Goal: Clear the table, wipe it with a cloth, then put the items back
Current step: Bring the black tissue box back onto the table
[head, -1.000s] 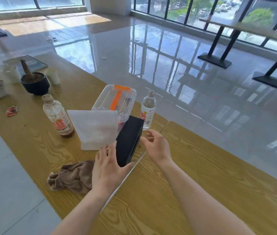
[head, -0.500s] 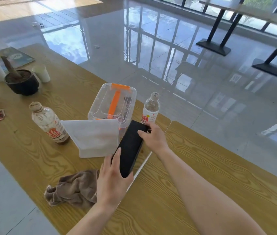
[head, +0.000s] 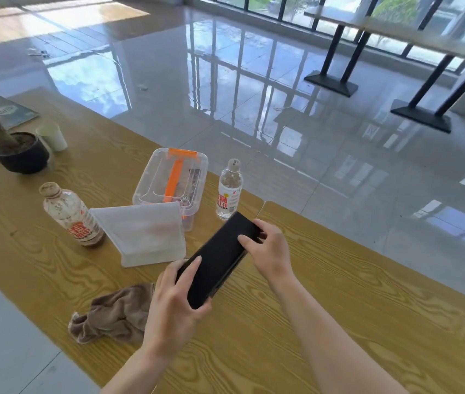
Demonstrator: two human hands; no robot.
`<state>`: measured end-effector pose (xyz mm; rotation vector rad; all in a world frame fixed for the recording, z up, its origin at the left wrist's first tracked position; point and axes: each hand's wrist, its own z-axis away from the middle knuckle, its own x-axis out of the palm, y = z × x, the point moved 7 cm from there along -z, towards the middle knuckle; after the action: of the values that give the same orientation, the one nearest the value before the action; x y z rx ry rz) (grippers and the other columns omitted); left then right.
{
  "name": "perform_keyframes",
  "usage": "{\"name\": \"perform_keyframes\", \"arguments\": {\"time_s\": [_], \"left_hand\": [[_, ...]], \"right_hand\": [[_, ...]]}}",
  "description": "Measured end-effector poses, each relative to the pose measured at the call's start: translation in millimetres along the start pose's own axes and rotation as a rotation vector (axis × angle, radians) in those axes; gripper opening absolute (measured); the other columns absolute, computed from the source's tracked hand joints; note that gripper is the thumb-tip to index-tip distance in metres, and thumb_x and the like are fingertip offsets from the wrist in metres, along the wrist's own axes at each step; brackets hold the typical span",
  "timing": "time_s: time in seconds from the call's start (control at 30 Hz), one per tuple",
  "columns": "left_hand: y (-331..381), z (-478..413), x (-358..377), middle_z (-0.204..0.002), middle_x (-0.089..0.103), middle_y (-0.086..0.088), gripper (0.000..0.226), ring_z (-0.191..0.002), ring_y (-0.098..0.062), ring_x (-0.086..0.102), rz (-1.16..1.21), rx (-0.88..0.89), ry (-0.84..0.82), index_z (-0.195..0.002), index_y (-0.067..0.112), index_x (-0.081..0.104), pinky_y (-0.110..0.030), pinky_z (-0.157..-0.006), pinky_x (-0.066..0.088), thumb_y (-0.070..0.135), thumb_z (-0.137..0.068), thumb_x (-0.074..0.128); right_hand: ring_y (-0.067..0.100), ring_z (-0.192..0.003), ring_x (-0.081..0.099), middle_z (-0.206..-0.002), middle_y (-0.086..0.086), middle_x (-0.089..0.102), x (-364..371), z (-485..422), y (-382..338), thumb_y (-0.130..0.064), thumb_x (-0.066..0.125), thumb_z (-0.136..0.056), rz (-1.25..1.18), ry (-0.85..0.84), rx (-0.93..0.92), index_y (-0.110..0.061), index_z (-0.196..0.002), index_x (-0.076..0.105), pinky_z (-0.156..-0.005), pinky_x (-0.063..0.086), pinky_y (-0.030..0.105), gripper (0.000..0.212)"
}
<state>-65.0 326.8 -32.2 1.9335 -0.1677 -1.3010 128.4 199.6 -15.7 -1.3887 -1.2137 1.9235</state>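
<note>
Both hands hold the black box (head: 220, 263), 1 at each end. The left hand (head: 174, 311) grips the near end with its fingers curled round it. The right hand (head: 268, 251) pinches the far end from above.

A moment ago the box stood on its thin side on the tabletop (head: 339, 308), and the left hand lay flat against it. Now the box is tipped over with its wide face up, and it looks a little raised. 1 second ago both hands were open beside it.

The box hangs over the crack where the 2 boards of the tabletop meet. Just to its left stands the white card stand (head: 140, 234), with the clear tub (head: 168, 180) behind that. The water bottle (head: 229, 191) stands near the far edge, close to the right hand. The brown cloth (head: 114, 314) lies by the near edge, just beside the left wrist. To the right, a wide stretch of plain wood runs on.
</note>
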Motion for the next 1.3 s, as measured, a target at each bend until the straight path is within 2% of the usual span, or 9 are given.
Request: {"name": "perform_keyframes", "arguments": {"time_s": [0.2,0.3,0.4,0.6,0.7,0.8,0.97,1.17,1.3], "left_hand": [[33,5,-6,-0.125,0.041,0.009,0.082,-0.116,-0.010,0.046,0.079,0.096,-0.069,-0.143,0.028,0.052,-0.015,-0.092,0.038,0.018,-0.069,0.087],[50,9,-2,-0.125,0.042,0.011,0.080,-0.115,-0.009,0.046,0.116,0.172,-0.137,-0.142,0.026,0.054,-0.021,-0.093,0.044,0.019,-0.068,0.086],[69,14,5,-0.127,0.043,0.013,0.076,-0.116,-0.011,0.049,0.126,0.256,-0.208,-0.141,0.026,0.055,-0.028,-0.092,0.050,0.031,-0.068,0.078],[110,24,27,-0.134,0.042,0.021,0.074,-0.121,-0.005,0.045,0.160,0.386,-0.362,-0.140,0.036,0.055,-0.022,-0.097,0.042,0.036,-0.069,0.075],[134,28,42,-0.133,0.041,0.024,0.073,-0.121,-0.003,0.043,0.173,0.461,-0.439,-0.140,0.036,0.055,-0.017,-0.097,0.037,0.032,-0.070,0.077],[162,37,57,-0.134,0.041,0.022,0.073,-0.122,-0.004,0.042,0.184,0.540,-0.521,-0.141,0.036,0.053,-0.021,-0.099,0.041,0.030,-0.072,0.078],[211,59,89,-0.133,0.037,0.022,0.073,-0.121,-0.001,0.038,0.195,0.679,-0.626,-0.143,0.036,0.050,-0.022,-0.099,0.043,0.032,-0.075,0.076],[271,104,131,-0.128,0.032,0.023,0.074,-0.120,-0.002,0.038,0.193,0.778,-0.715,-0.145,0.038,0.047,-0.020,-0.099,0.045,0.035,-0.076,0.076],[317,141,163,-0.125,0.031,0.023,0.075,-0.116,-0.002,0.041,0.188,0.827,-0.738,-0.144,0.039,0.047,-0.013,-0.093,0.044,0.034,-0.075,0.077]], "right_hand": [[0.000,-0.099,0.058,-0.121,-0.006,0.062,-49,40,9,-0.028,0.078,-0.085,-0.043,0.134,0.038,-0.017,-0.135,0.057,-0.073,0.044,0.010,0.055],[0.003,-0.102,0.059,-0.117,-0.007,0.063,-74,66,18,-0.029,0.078,-0.085,-0.053,0.218,0.066,-0.018,-0.132,0.058,-0.079,0.048,0.014,0.053],[0.007,-0.106,0.059,-0.116,-0.008,0.063,-101,94,30,-0.030,0.079,-0.084,-0.072,0.298,0.112,-0.019,-0.128,0.060,-0.087,0.050,0.021,0.049],[0.007,-0.101,0.060,-0.109,-0.010,0.063,-152,151,57,-0.035,0.079,-0.082,-0.045,0.455,0.212,-0.025,-0.118,0.061,-0.076,0.045,0.015,0.041],[0.007,-0.098,0.060,-0.108,-0.009,0.063,-177,181,72,-0.038,0.078,-0.082,-0.031,0.547,0.272,-0.024,-0.117,0.062,-0.081,0.052,0.024,0.041],[0.008,-0.097,0.063,-0.108,-0.007,0.064,-200,212,90,-0.040,0.078,-0.081,-0.042,0.625,0.335,-0.024,-0.118,0.061,-0.083,0.056,0.029,0.044],[0.009,-0.096,0.062,-0.108,-0.005,0.064,-242,263,114,-0.034,0.078,-0.083,-0.060,0.749,0.392,-0.022,-0.116,0.061,-0.070,0.047,0.015,0.039],[0.010,-0.098,0.063,-0.107,-0.007,0.065,-297,322,155,-0.037,0.079,-0.082,-0.064,0.859,0.460,-0.023,-0.116,0.060,-0.078,0.052,0.024,0.041],[0.011,-0.098,0.063,-0.108,-0.007,0.065,-341,363,186,-0.039,0.079,-0.081,-0.067,0.909,0.478,-0.023,-0.117,0.061,-0.084,0.056,0.031,0.044]]}}
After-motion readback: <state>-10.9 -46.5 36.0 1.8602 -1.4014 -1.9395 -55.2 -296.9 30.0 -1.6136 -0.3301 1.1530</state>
